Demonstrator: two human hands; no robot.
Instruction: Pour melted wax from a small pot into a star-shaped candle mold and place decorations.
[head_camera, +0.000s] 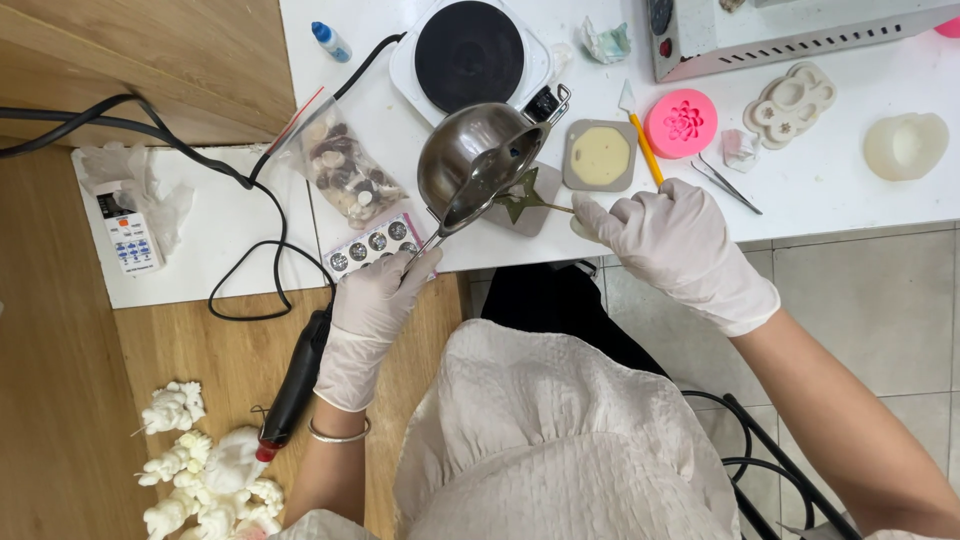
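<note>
A: Where is the pouring pot (478, 160) at this moment?

B: A little above the centre of the frame, over the front edge of the white desk (850, 200). It is tilted, with its spout down toward the grey mould (530, 205) where a green leaf shape (520, 195) lies. The left hand (375, 300), in a white glove, has its grip clenched around the thin handle of the pot, in the middle of the frame.

A: And the right hand (680, 240)?

B: It is right of the centre, also gloved. Its fingers pinch a thin stick (558, 207) that reaches to the leaf. So this grip is closed on the stick.

A: How to do this step well, in your opinion?

B: I think the tilt should be small and steady, so the stream is thin and falls only into the leaf cavity. The stick should stay still and touch the leaf lightly. The mould sits near the desk edge, so a spill could run off; I would keep the spout low over it.

A: Anything near that may disturb?

B: The black hot plate (470, 55) is just behind the pot, in the upper middle, and a beige filled mould (600, 155) just beside on the right.
</note>
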